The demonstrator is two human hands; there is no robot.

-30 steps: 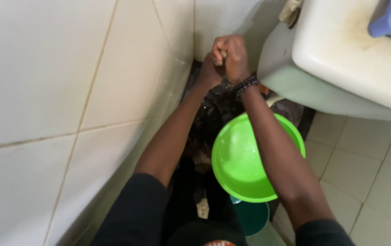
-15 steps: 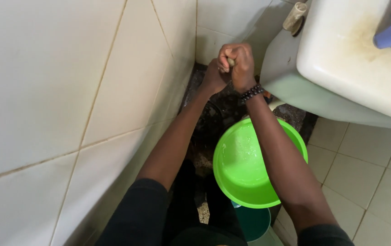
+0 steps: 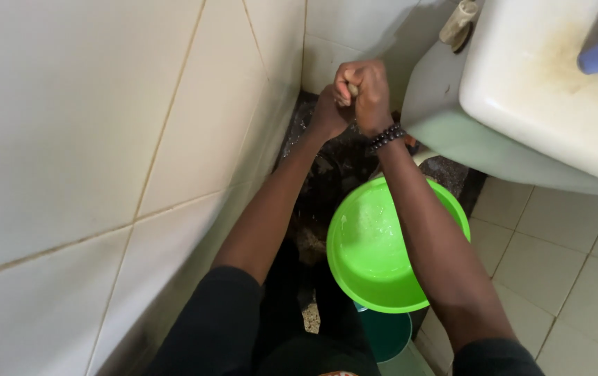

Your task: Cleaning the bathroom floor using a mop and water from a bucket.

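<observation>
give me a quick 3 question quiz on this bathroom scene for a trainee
1. True or false: the green basin sits on top of the white cistern.
2. What does the right hand wear at the wrist?
3. The left hand is: A) in the basin B) pressed against the right hand C) flat on the wall tiles.

Key: 1 false, it is below the forearms, near the floor; 2 a dark bead bracelet; 3 B.

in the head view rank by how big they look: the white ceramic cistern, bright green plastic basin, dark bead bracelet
1. White ceramic cistern, largest, though cut off by the frame.
2. Bright green plastic basin.
3. Dark bead bracelet on the right wrist, smallest.
</observation>
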